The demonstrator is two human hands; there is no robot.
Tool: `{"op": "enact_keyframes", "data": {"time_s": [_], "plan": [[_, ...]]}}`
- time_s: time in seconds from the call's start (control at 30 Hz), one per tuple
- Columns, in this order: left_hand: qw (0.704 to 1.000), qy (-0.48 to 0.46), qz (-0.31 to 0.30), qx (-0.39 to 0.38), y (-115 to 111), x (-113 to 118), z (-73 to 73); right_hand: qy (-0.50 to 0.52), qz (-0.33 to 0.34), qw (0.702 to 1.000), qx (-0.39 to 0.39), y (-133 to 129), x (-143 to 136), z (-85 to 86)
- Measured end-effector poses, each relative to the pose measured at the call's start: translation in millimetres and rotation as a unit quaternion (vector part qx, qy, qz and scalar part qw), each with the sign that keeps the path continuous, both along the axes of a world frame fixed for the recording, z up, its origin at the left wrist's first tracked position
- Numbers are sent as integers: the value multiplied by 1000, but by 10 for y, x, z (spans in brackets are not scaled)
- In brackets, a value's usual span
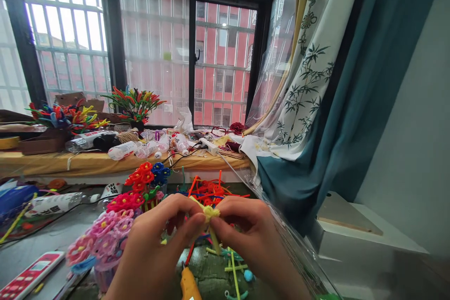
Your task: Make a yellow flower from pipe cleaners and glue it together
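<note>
Between the fingertips of both hands is a small yellow pipe cleaner piece (210,213), bunched at the top with a strip hanging below. My left hand (168,229) pinches it from the left, thumb and forefinger closed. From the other side my right hand (248,229) grips it the same way. Below the hands, the yellow glue gun (190,285) points its dark tip upward. Loose yellow-green pipe cleaner pieces (233,272) and a blue pompom (248,275) lie under my right hand. Behind the hands is a heap of red pipe cleaners (211,190).
Pink pipe cleaner flowers (105,234) stand left of my hands, with red flowers (140,176) and blue flowers (161,173) behind. A red and white remote-like device (33,274) lies at lower left. Plastic bottles (123,150) and a power strip (210,146) sit on the windowsill.
</note>
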State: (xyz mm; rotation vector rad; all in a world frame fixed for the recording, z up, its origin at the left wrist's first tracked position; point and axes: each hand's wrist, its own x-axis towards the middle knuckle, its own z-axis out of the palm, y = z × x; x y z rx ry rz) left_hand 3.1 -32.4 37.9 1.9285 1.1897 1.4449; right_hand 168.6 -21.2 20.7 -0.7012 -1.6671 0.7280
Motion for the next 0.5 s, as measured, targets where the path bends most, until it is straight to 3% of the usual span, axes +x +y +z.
{"op": "enact_keyframes", "data": {"time_s": [0.13, 0.33, 0.5], "plan": [[997, -8, -6, -76, 6, -19, 25, -22, -41, 997, 67, 3, -17, 14], [973, -44, -141, -176, 75, -38, 6, -49, -51, 991, 111, -14, -35, 4], [965, -116, -142, -187, 87, -23, -36, -63, -61, 989, 120, -15, -53, -13]]}}
